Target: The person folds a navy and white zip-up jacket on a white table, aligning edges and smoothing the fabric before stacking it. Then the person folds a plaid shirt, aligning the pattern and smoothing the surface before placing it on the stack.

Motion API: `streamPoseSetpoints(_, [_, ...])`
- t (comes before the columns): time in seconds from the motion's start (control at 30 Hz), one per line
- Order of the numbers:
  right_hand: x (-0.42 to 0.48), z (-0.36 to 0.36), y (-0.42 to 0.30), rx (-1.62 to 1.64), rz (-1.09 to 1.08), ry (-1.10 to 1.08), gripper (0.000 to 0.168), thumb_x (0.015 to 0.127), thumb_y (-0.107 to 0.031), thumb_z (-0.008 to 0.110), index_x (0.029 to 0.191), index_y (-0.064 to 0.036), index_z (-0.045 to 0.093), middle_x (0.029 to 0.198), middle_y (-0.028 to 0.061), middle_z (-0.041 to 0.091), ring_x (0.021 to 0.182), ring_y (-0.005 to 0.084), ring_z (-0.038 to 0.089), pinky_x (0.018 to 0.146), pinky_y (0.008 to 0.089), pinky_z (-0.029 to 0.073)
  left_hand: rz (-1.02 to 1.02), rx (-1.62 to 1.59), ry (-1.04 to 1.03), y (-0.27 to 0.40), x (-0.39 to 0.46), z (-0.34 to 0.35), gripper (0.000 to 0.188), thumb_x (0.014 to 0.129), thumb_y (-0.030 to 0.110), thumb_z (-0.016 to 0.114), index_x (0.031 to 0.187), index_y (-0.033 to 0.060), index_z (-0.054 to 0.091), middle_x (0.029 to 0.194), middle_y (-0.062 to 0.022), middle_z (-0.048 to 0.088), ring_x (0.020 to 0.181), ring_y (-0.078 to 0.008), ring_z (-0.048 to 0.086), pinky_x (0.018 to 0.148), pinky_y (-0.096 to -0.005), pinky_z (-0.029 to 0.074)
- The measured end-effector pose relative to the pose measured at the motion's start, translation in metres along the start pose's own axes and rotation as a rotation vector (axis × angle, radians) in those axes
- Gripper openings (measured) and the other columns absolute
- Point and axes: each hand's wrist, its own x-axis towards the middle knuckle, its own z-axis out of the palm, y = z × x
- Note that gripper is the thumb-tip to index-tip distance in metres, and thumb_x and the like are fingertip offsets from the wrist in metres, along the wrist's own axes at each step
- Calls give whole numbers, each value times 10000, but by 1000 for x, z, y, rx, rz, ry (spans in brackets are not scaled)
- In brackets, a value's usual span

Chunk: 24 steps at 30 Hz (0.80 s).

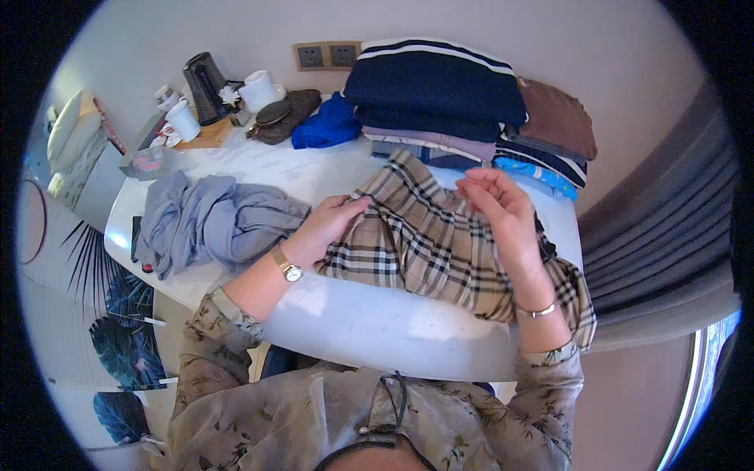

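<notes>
A beige, black and white plaid garment lies rumpled across the white table, its right part hanging at the table's edge. My left hand grips the garment's upper left edge between thumb and fingers. Over the garment's right part is my right hand, fingers bent with the fingertips near the thumb; whether cloth is pinched between them is unclear. A crumpled grey-blue cloth lies to the left of my left hand.
Folded clothes are stacked at the back, beside a second pile with a brown garment. A blue cloth, dark pouch, white mugs and black kettle stand back left. A grey curtain hangs at right.
</notes>
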Motion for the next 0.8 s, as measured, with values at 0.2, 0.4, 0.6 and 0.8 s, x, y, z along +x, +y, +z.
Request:
streamPoseSetpoints(0.2, [13,-54,31,-1411,-239,-50,645,754,-437,772,1257,-61,628,1340,224,562,1261,363,512,1061,418,402,-41,51,18,11,-8,9,440,955,403,610,1114,-6,653,1041,-55,701,887,-119,652,786,-263,510])
streamPoseSetpoints(0.4, [26,-74,29,-1034,-43,-321,638,677,-437,822,1163,-50,678,1179,201,659,1118,369,600,974,401,463,51,34,-22,3,-1,-1,400,989,360,571,1131,-6,651,1054,-34,690,895,-103,632,806,-247,494])
streamPoseSetpoints(0.6, [33,-104,30,-961,64,-303,582,630,-358,859,1098,-49,704,1108,198,675,1041,353,628,927,379,482,263,-7,5,4,6,-12,293,1008,257,552,1131,15,661,1058,-14,690,906,-89,619,818,-237,487])
streamPoseSetpoints(0.8, [35,-125,50,-1026,-107,-310,573,598,-326,869,1048,-37,664,1170,172,601,1087,360,572,948,381,457,194,17,4,4,7,-14,245,996,227,572,1085,25,678,1013,1,694,883,-74,613,792,-225,478])
